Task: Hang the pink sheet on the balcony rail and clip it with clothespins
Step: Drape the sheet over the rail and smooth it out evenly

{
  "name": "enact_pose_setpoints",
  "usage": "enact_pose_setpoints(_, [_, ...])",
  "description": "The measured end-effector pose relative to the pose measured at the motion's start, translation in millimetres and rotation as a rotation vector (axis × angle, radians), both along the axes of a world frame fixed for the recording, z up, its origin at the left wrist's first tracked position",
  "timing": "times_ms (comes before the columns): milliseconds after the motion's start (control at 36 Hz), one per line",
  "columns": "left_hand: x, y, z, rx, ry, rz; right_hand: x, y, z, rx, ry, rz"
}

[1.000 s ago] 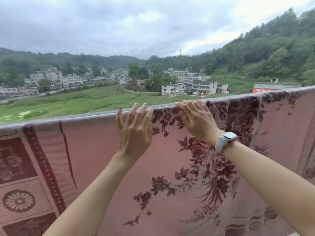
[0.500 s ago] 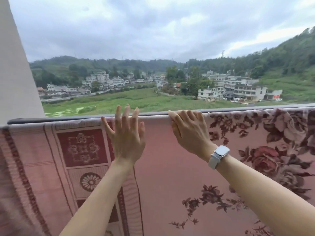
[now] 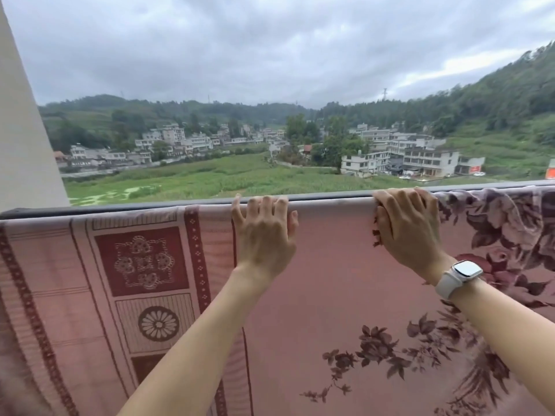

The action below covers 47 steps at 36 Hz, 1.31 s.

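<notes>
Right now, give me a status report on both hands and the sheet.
Left hand flat on the pink sheet at the rail. Right hand curled over the sheet's top edge. Sheet draped over rail; no clothespins in view. Nothing in the way.

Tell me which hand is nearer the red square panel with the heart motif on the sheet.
Left. The left hand rests just right of the panel; the right hand grips the rail edge farther right.

Overcast sky, hillside village
</notes>
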<state>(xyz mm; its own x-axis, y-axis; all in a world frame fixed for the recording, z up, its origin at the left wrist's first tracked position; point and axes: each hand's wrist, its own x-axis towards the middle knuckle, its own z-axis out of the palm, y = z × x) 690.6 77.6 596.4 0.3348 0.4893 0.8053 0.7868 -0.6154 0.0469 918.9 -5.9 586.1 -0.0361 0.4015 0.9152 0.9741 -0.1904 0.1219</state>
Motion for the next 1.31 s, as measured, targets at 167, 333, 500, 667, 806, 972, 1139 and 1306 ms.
enact_pose_setpoints(167, [67, -25, 2, 0.096, 0.096, -0.144, 50, -23, -2, -0.043, 0.017, -0.041])
enact_pose_setpoints(333, [151, -52, 8, 0.099, 0.147, -0.222, 120, -61, 2, -0.082, 0.069, -0.080])
enact_pose_setpoints(500, [244, -90, 15, 0.083, 0.139, -0.267, 215, -106, 6, -0.112, 0.105, -0.001])
enact_pose_setpoints(667, [329, -120, 35, 0.049, 0.055, -0.427, 308, -138, 23, -0.155, 0.163, 0.111])
enact_pose_setpoints(806, [374, -137, 32, 0.113, 0.127, -0.361, 347, -144, 30, -0.171, 0.340, 0.307])
enact_pose_setpoints(972, [394, -144, 39, -0.031, -0.045, -0.396, 343, -141, 42, -0.103, 0.416, 0.338])
enact_pose_setpoints(1139, [427, -170, 41, 0.057, -0.044, -0.496, 367, -173, 32, 0.065, 0.279, 0.245])
enact_pose_setpoints(1306, [451, -171, 37, -0.001, 0.004, -0.519, 392, -198, 33, -0.017, 0.249, 0.275])
